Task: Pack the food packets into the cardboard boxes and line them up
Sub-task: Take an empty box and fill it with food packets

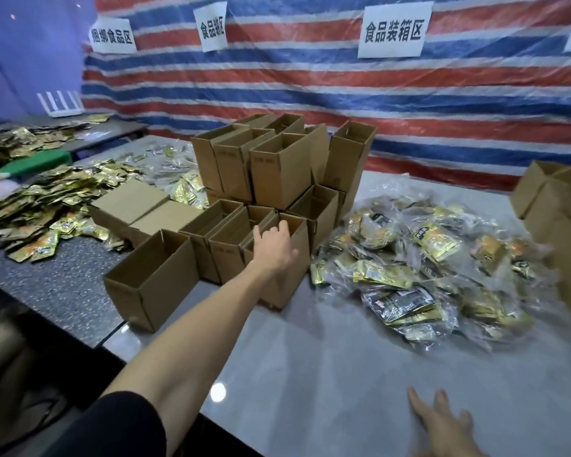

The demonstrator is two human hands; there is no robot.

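One open box (300, 270) is in your left grip (274, 249), fingers (282, 227) hooked over its rim; pull it straight to the near tabletop (327, 374). Your right grip (442, 423) lies spread, empty.

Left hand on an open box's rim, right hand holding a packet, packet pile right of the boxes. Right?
Not quite. In the head view the right hand holds nothing: it is open, fingers spread over the table. The rest stands.

Makeshift food-packing workshop. Striped tarp (442, 103) across upper frame carries paper zone signs (394, 29). Tables (310, 374) hold stacked open cardboard boxes (277, 166) at centre, foil food packets (426, 265) heaped left and right.
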